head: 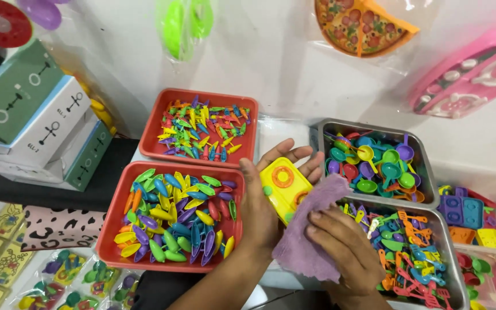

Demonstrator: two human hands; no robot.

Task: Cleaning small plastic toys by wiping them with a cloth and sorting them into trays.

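While the left hand (262,201) grips a yellow toy stove (285,186) from its left side, thumb along the near edge and fingers curled round the far edge, the right hand (343,247) presses a purple cloth (311,229) against the toy's right end. That right hand is closed on the cloth, fingers laid flat over the fabric, which drapes down below the toy and over the palm. An orange ring and a green knob show on the stove, just clear of the cloth.

Left of the left hand, touching its back, sits a red tray (113,244) of boat-shaped plastic pieces in blue, green, yellow and purple. Beyond that, further from the grip, a second red tray (150,135) holds smaller mixed-colour pieces. Right of the held toy, past the fingertips, a metal tray (322,132) holds toy pans and ladles; a second metal tray (452,247), just right of the right hand, holds toy utensils, mostly orange and green. Further right lie purple and orange toy blocks (466,212). Well left of both hands stand stacked boxes (35,115), green and white.
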